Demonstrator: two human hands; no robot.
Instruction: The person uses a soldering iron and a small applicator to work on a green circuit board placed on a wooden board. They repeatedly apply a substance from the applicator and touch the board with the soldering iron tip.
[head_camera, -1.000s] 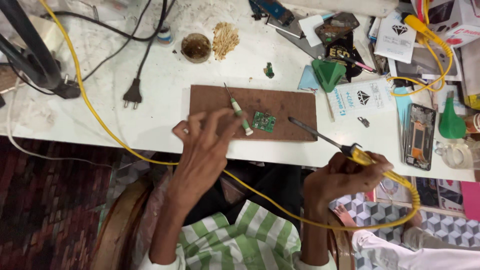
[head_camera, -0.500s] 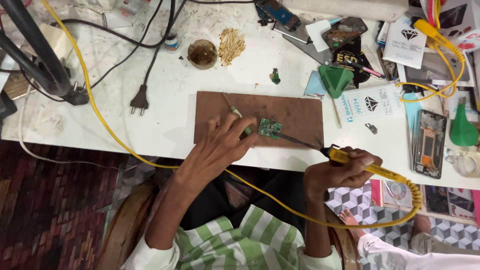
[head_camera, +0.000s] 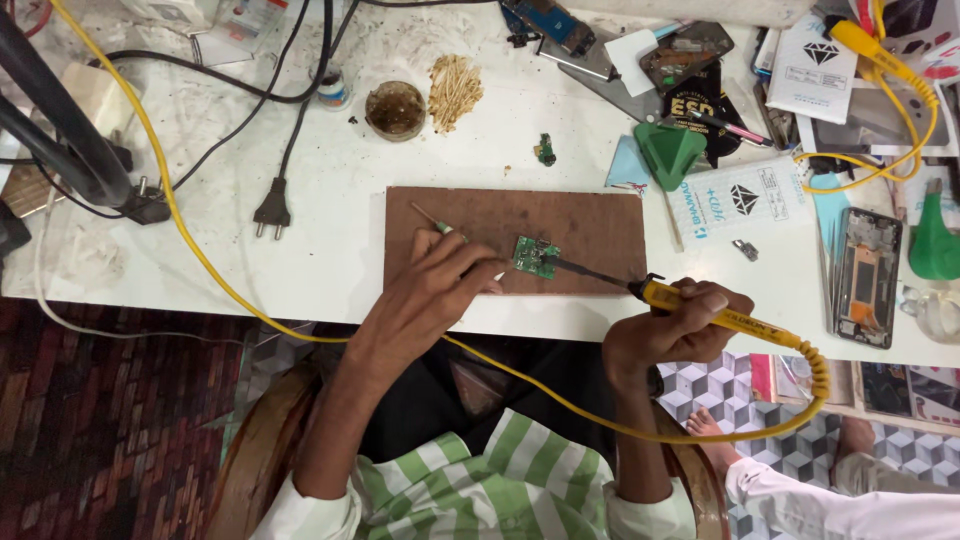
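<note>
- Centre frame, head view: small green circuit board (head_camera: 536, 256) lies on the brown wooden board (head_camera: 520, 238).
- Left hand (head_camera: 432, 290), just left of it, pinches a thin green-tipped tool (head_camera: 440, 227).
- Right hand (head_camera: 668, 330) grips the yellow soldering iron (head_camera: 700, 310), long axis pointing left, tip on the board's right edge.

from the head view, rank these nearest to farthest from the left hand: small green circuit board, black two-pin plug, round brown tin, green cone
Measured from the left hand:
1. Small green circuit board, just right of its fingertips on the brown board.
2. Black two-pin plug, up and to the left on the white table.
3. Round brown tin, farther up the table.
4. Green cone, far up and to the right.
</note>
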